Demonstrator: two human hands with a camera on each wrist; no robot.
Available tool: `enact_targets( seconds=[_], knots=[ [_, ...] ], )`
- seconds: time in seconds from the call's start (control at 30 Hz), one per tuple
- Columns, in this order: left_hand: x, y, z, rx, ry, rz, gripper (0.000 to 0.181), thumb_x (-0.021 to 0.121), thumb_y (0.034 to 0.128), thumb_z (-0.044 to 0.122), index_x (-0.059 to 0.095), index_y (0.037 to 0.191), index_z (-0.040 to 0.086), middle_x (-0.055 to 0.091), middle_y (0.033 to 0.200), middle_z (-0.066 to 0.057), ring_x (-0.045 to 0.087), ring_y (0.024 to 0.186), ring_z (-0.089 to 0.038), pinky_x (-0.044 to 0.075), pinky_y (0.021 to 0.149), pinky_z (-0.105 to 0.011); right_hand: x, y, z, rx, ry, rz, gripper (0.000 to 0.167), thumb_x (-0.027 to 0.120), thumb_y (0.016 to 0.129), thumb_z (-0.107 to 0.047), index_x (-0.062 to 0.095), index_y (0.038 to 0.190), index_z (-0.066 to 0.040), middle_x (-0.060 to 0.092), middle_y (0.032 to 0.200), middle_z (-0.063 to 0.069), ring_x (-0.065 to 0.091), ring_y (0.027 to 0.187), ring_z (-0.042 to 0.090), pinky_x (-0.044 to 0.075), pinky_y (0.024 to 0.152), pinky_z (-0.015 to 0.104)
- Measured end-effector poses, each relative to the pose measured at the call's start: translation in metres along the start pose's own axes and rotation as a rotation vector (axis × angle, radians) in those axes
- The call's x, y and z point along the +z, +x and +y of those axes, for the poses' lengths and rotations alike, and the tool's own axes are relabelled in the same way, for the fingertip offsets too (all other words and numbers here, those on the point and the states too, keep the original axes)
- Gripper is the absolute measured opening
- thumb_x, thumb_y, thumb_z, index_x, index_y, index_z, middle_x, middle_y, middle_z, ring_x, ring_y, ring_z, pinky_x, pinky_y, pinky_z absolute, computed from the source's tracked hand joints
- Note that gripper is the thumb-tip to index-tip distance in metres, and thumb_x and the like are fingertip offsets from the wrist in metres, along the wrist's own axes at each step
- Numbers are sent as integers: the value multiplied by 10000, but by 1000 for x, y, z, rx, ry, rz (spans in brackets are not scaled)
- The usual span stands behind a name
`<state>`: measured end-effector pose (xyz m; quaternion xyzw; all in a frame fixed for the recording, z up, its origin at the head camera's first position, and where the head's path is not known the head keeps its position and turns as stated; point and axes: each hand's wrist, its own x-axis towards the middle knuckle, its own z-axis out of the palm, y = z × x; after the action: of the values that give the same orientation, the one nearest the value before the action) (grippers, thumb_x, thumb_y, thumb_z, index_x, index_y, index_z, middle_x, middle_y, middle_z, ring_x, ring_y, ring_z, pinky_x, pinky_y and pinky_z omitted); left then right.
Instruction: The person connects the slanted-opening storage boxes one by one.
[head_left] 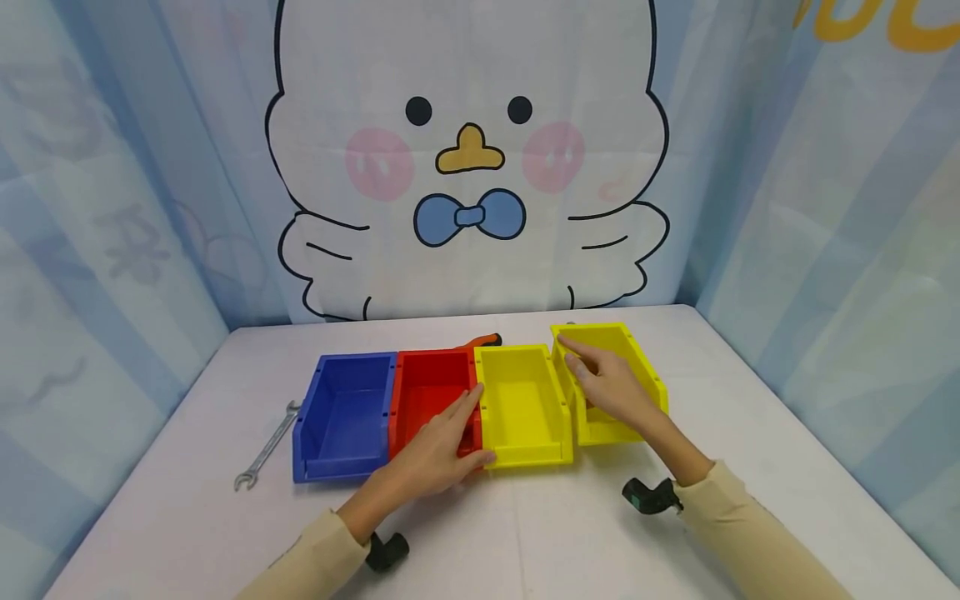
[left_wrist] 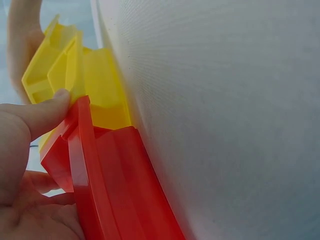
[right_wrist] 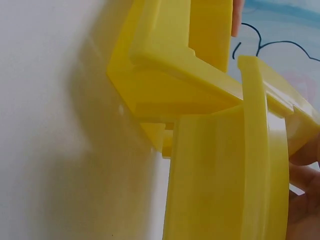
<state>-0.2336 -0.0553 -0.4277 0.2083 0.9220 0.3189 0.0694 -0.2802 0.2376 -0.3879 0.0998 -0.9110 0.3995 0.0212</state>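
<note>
A blue bin point(head_left: 345, 417), a red bin point(head_left: 427, 375), a yellow bin point(head_left: 521, 400) and a second yellow bin point(head_left: 615, 337) stand side by side. My left hand point(head_left: 438, 450) lies over the red bin, fingers extended toward the wall it shares with the first yellow bin. Its thumb point(left_wrist: 55, 107) touches that yellow bin's front corner in the left wrist view. My right hand point(head_left: 611, 383) reaches into the second yellow bin with fingers extended, touching near its left wall. That bin sits slightly farther back and skewed; some right fingertips are hidden in the right wrist view.
A metal wrench point(head_left: 266, 446) lies left of the blue bin. Behind the red bin, an orange-and-black handle point(head_left: 483, 340) shows. The white table point(head_left: 517, 533) backs onto a printed curtain point(head_left: 465, 275), with curtains on both sides.
</note>
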Motion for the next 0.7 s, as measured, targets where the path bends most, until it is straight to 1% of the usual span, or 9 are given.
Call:
enact_targets(
  seconds=[0.1,0.23,0.3,0.37,0.4,0.53,0.6,0.63,0.7],
  knots=[
    [0,1,0,1,-2,-1,996,786,953,393,162,1719,260,276,1769,-112,374,1595,-385,451,1204,-615,2,0,1,-10,-13,11,490,490,1139,-285,448,1624,-224,638,1024,181,555,619,210,555,603,266],
    [0,1,-1,3,0,-2,993,784,955,390,164,1719,257,276,1769,-112,372,1597,-384,449,1205,-616,4,0,1,-24,-26,23,481,490,1139,-276,464,1614,-210,687,1146,189,542,597,200,509,585,246],
    [1,1,-1,7,1,-3,992,782,957,392,163,1719,251,275,1769,-112,373,1596,-385,449,1205,-617,5,0,1,-26,-28,32,474,493,1137,-272,477,1606,-205,704,1256,167,537,593,199,497,579,240],
    [1,2,-1,10,0,-5,992,781,957,394,163,1719,245,272,1770,-113,375,1595,-387,451,1202,-618,6,-1,2,-26,-27,39,470,494,1137,-264,485,1602,-200,705,1292,172,531,587,201,486,570,236],
    [1,2,-1,11,1,-6,992,781,958,395,162,1719,245,271,1770,-111,376,1595,-386,451,1203,-618,6,-1,2,-26,-32,40,469,493,1136,-261,485,1601,-200,705,1262,194,525,583,200,481,565,235],
    [1,2,0,3,2,-4,994,782,956,399,161,1719,257,269,1772,-104,374,1597,-381,452,1203,-616,10,-2,3,-39,-63,53,463,497,1132,-245,500,1590,-181,662,1441,207,490,638,190,449,602,234],
    [1,1,0,-2,5,-4,993,781,957,400,158,1719,267,270,1773,-97,373,1597,-377,448,1208,-615,11,-2,4,-39,-78,49,463,490,1133,-253,497,1591,-181,683,1372,231,468,663,188,433,625,241],
    [1,1,0,-4,6,-4,993,781,956,397,158,1719,270,270,1773,-94,373,1597,-376,449,1207,-615,12,-2,4,-45,-83,54,462,492,1132,-255,502,1587,-177,654,1457,210,477,705,176,429,651,243],
    [0,0,1,-3,6,-3,996,784,955,388,157,1719,266,273,1772,-95,378,1593,-379,458,1199,-617,14,-2,5,-45,-76,58,460,493,1132,-262,506,1585,-184,671,1429,207,462,688,177,425,645,250]
  ],
)
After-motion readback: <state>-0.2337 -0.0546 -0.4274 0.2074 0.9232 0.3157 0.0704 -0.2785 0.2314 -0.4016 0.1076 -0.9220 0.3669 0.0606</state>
